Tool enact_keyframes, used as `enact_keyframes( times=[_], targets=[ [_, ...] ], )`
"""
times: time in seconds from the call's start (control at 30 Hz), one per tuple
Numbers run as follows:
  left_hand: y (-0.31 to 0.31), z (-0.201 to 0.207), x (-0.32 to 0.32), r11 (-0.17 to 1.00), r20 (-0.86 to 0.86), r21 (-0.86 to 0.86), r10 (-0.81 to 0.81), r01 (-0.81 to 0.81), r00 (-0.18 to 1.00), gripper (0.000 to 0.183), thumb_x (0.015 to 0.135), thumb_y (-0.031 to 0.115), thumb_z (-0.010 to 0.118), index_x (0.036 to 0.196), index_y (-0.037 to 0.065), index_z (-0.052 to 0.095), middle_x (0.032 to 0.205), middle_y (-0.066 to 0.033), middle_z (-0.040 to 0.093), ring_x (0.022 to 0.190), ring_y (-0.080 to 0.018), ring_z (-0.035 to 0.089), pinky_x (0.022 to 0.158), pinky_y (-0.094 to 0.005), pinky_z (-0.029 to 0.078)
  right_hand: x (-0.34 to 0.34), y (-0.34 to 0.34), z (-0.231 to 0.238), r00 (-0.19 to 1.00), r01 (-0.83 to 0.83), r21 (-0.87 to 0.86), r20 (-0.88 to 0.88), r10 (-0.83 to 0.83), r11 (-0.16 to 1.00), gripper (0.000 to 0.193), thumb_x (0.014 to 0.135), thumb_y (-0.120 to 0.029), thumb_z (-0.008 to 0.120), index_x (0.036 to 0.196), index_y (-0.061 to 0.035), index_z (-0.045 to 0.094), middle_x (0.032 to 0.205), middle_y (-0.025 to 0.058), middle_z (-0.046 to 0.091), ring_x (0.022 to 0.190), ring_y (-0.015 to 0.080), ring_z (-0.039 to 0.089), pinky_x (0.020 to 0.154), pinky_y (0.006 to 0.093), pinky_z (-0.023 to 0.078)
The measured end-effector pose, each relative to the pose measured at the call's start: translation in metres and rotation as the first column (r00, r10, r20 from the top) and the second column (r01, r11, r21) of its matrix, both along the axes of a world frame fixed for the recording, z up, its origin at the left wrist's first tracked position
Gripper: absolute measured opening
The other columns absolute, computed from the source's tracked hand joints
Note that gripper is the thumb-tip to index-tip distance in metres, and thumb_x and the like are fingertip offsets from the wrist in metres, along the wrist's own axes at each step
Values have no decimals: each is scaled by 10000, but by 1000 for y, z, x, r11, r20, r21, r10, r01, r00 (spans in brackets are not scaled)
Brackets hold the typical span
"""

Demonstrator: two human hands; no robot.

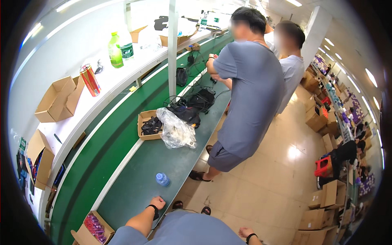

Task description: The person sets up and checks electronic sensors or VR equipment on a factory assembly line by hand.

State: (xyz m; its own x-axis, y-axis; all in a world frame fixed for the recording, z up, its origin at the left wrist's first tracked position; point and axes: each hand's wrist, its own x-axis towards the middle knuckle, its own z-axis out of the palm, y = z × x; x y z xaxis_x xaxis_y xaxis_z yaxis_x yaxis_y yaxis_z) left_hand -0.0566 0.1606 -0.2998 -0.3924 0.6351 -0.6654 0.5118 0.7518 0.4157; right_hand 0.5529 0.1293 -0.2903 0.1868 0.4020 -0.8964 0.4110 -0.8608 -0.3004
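Observation:
My left hand (158, 202), with a black band at the wrist, rests on the near edge of the dark green bench (126, 179). Its fingers are curled in and nothing shows in them. A small blue-tinted plastic bottle (162, 179) stands a short way beyond it, apart from the hand. Low on the right, away from the bench, hangs my right hand (246, 232). That hand has loosely curled fingers, also with nothing visible in them, and another black band on its wrist.
Further along the bench lie a carton of black parts (150, 125), a clear plastic bag (178, 130) and tangled black cables (200, 100). Near my left arm sits a box of purple-pink items (94, 229). A person in grey (255, 90) stands at the bench. A white shelf (110, 79) runs along the left.

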Motion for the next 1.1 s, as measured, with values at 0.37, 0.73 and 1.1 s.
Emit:
enact_keyframes(
  times=[0.37,0.73,1.1],
  targets=[
    [7,-49,-24,956,-99,93,-269,278,958,300,760,317,585,828,34,660,852,-212,680,854,-376,656,735,-447,524,30,32,23,973,137,322,136,-189,937,221,886,-179,539,1033,-38,622,861,99,684,719,183,663,622,322,546],
    [69,-33,-30,592,-572,171,-591,787,569,289,917,290,420,838,112,634,811,-136,653,791,-305,626,658,-428,501,-79,-32,-25,902,-426,262,199,384,866,260,757,-273,530,812,-71,684,809,174,679,740,338,642,677,458,489],
    [135,4,3,482,-690,392,-409,783,597,257,845,328,552,951,104,619,846,-134,651,786,-292,622,669,-400,509,-53,-83,-16,904,-394,209,267,335,895,250,743,-211,515,775,-44,699,767,205,673,744,335,656,689,457,501]
  ],
)
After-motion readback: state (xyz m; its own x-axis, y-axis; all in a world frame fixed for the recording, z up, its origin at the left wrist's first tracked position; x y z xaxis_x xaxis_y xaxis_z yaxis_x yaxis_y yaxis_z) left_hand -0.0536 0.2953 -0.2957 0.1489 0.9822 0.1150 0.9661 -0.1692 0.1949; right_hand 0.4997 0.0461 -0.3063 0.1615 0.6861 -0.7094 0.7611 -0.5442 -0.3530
